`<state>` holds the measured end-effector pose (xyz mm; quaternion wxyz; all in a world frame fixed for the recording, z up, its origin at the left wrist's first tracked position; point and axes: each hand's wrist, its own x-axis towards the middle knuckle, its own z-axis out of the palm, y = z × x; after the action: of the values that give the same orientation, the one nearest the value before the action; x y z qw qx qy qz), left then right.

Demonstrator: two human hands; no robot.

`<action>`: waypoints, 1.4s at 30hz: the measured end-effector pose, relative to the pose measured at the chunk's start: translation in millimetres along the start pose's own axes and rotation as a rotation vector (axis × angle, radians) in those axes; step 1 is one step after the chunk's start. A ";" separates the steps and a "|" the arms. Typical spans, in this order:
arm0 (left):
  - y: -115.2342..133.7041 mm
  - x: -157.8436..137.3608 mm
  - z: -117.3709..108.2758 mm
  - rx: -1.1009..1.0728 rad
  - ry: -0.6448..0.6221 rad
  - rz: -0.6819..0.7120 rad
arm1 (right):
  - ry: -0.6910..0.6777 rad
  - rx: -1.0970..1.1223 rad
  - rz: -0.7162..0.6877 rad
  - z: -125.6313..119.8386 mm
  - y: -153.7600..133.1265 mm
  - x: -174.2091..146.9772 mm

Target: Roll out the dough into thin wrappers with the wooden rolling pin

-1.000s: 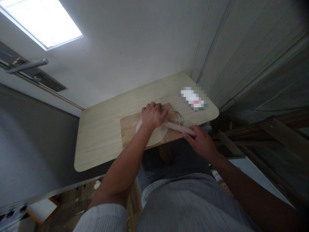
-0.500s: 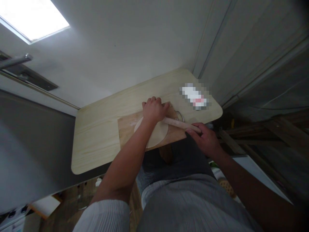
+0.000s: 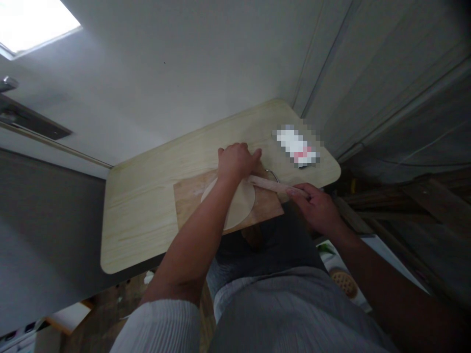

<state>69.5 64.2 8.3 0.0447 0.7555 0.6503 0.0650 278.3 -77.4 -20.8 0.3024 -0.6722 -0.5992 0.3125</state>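
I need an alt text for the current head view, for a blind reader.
A person's right hand grips a wooden rolling pin whose other end disappears beneath the left hand. Flat, round dough lies below, on a wooden board on a pale table.

- The desk (image 3: 140,211) has a pale wood pattern and rounded corners; its left part shows a bare surface.
- At the near edge, right of the middle, a brown wooden board (image 3: 267,203) lies flat on the desk.
- Directly on this board lies a round, pale, flat sheet (image 3: 241,203), partly hidden.
- At the far right lies a white and red item (image 3: 294,144), too blurred to recognise.
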 end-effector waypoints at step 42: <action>-15.4 -49.5 -1.8 -0.045 0.207 0.000 | 0.050 -0.070 -0.227 12.9 1.8 -29.6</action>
<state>46.9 17.5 5.8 -0.0061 0.7435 0.6499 0.1573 266.8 -106.6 -28.6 0.3270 -0.6179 -0.6742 0.2382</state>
